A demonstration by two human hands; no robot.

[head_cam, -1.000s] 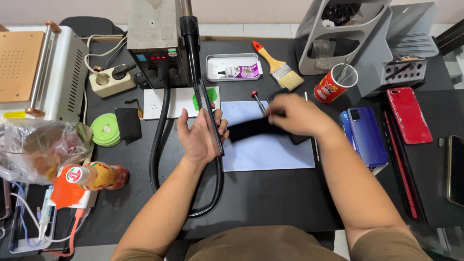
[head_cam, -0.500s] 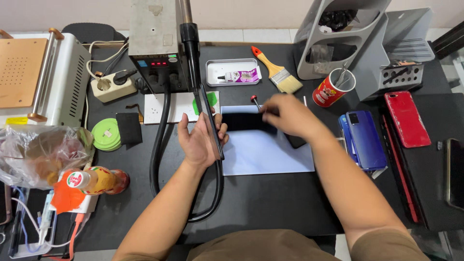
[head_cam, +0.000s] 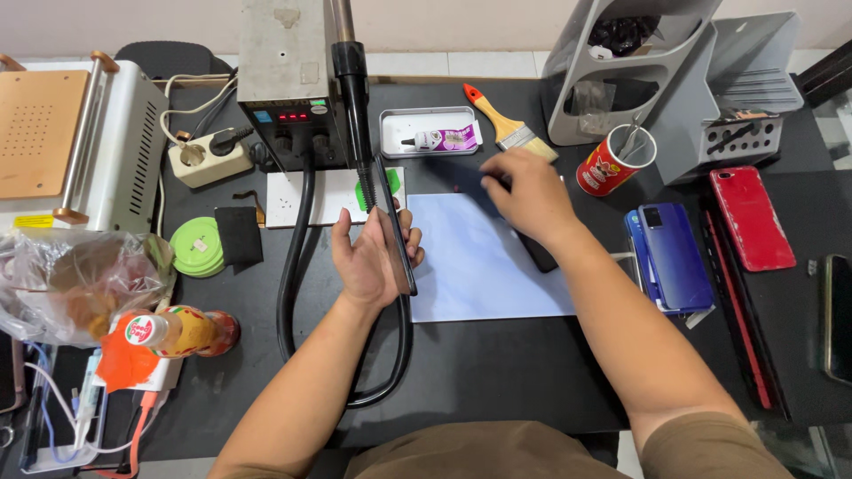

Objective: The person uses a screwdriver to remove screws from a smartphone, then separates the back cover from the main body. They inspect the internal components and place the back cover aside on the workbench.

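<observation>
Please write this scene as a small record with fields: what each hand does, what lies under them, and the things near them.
left hand: left hand holds a thin dark phone panel on edge, upright in its grip
right hand: right hand reaches toward the far side of the table, over a dark flat piece; what the fingers touch cannot be told
surface: black table with a pale blue sheet
behind: grey station with red display, metal tray with a small tube
right side: paintbrush, red can, blue phone, red phone
</observation>
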